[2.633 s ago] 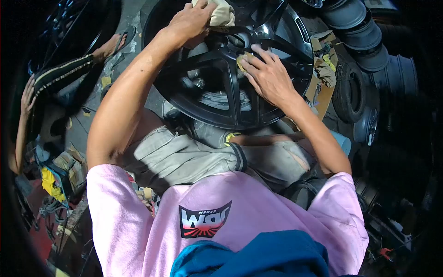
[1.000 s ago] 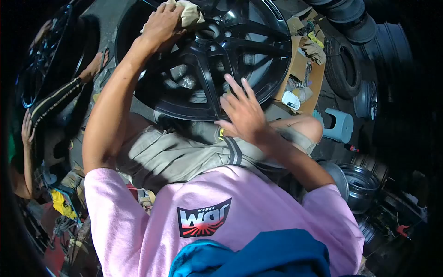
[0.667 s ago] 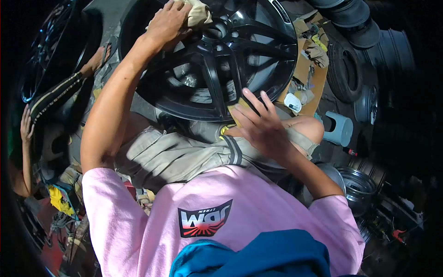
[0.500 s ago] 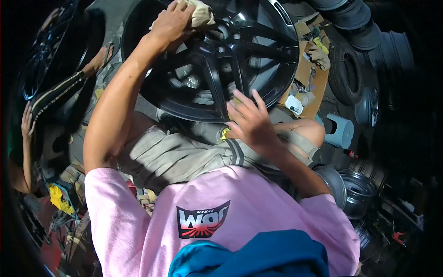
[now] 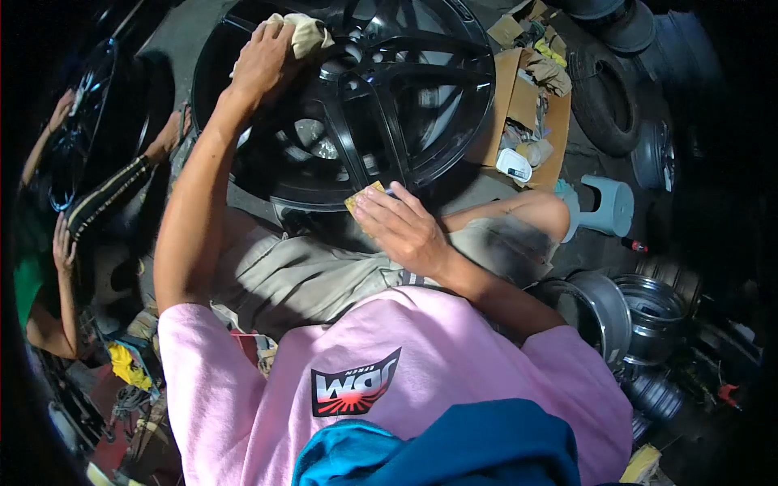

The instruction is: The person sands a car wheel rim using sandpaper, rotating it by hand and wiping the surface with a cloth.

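Observation:
A black multi-spoke alloy wheel lies face up in front of my crossed legs. On its far left part, my left hand is closed around a cream cloth that rests against the wheel. My right hand is at the wheel's near edge, its fingers pressed together over a small yellowish piece of sandpaper. Part of that sheet is hidden under the fingers. It sits at the rim, near the outer end of a spoke.
To the right stand an open cardboard box of odds and ends, a tire and a light-blue stool. Several bare rims are stacked lower right. At left, another person's arm and foot show beside another wheel.
My right hand has come down and left, from blurred above the near spokes to the rim's near edge. My left hand and the cloth appear shifted slightly left along with the wheel.

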`<state>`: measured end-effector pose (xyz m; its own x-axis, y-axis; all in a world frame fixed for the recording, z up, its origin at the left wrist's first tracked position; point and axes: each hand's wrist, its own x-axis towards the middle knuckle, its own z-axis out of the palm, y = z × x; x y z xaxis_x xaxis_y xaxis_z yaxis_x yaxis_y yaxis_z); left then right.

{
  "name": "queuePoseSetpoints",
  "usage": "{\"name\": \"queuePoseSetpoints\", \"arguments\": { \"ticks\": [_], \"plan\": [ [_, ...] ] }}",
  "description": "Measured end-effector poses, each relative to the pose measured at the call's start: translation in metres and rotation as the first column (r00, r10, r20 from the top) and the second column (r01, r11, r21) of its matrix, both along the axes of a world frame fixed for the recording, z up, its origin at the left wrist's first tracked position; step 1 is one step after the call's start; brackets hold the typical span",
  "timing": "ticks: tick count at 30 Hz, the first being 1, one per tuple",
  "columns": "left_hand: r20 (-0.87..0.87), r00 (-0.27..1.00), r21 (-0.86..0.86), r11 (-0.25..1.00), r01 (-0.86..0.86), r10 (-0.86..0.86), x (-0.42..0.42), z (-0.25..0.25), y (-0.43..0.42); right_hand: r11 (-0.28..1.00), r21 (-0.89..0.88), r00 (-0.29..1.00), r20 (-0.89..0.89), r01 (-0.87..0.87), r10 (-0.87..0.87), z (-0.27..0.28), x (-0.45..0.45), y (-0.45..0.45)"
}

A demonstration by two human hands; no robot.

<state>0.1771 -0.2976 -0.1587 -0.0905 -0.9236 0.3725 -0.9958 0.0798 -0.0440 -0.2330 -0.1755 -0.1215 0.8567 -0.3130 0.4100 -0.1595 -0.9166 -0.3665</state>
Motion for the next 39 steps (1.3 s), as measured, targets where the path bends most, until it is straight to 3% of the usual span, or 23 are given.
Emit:
{"name": "queuePoseSetpoints", "arguments": {
  "ticks": [4,6,11,13,15,19,21,23,27,29,31,34,35,37,39],
  "plan": [
    [-0.004,1.000,0.024,1.000,0.000,0.000,-0.001,0.000,-0.001,0.995,-0.097,0.997,-0.063,0.039,-0.045,0.011,-0.044,-0.029],
    [0.011,0.999,0.037,0.999,-0.033,0.033,-0.002,-0.001,0.000,0.993,-0.013,0.989,-0.092,0.117,-0.117,0.018,-0.048,-0.034],
    [0.027,0.997,0.063,0.995,-0.075,0.073,-0.012,0.009,0.000,0.979,-0.006,0.979,-0.010,0.206,-0.206,0.012,0.014,-0.058],
    [-0.055,0.996,0.029,0.997,-0.071,0.073,-0.015,0.008,0.000,0.974,0.054,0.971,0.086,0.218,-0.222,0.003,0.042,-0.091],
    [-0.002,0.999,0.022,0.999,-0.047,0.047,-0.009,0.002,-0.001,0.977,-0.084,0.979,0.086,0.194,-0.187,-0.002,0.065,-0.126],
    [-0.070,0.997,-0.042,0.998,-0.044,0.041,-0.021,0.010,0.005,0.973,-0.096,0.977,0.018,0.212,-0.211,-0.003,0.091,-0.148],
    [-0.106,0.992,0.093,0.994,-0.056,0.065,-0.023,0.016,0.007,0.972,-0.073,0.974,0.043,0.224,-0.221,-0.003,0.079,-0.132],
    [-0.084,0.995,0.094,0.994,-0.054,0.062,-0.024,0.025,0.012,0.966,-0.011,0.965,0.049,0.259,-0.258,0.009,0.054,-0.095],
    [-0.104,0.994,0.077,0.997,-0.019,0.026,-0.031,0.021,0.012,0.968,0.055,0.968,-0.063,0.247,-0.243,0.015,-0.011,-0.035],
    [-0.085,0.995,-0.165,0.986,0.034,-0.048,-0.035,0.015,0.011,0.957,0.123,0.959,-0.139,0.263,-0.245,0.017,-0.022,-0.022],
    [-0.060,0.996,-0.136,0.989,0.057,-0.066,-0.050,0.020,0.012,0.955,0.128,0.959,-0.132,0.268,-0.252,0.026,-0.027,-0.030],
    [-0.182,0.975,-0.081,0.990,0.113,-0.126,-0.112,0.017,0.021,0.902,0.200,0.924,-0.094,0.383,-0.371,0.034,-0.038,-0.051],
    [-0.220,0.964,-0.072,0.988,0.135,-0.147,-0.129,0.014,0.023,0.903,0.196,0.924,-0.088,0.382,-0.372,0.034,-0.043,-0.057],
    [-0.217,0.976,0.052,0.998,0.033,-0.021,-0.144,0.024,0.030,0.924,0.041,0.920,-0.117,0.380,-0.373,0.033,-0.053,-0.068],
    [-0.161,0.985,0.067,0.995,0.076,-0.065,-0.148,0.041,0.039,0.926,0.055,0.924,-0.113,0.372,-0.365,0.035,-0.058,-0.067]
  ]
}}
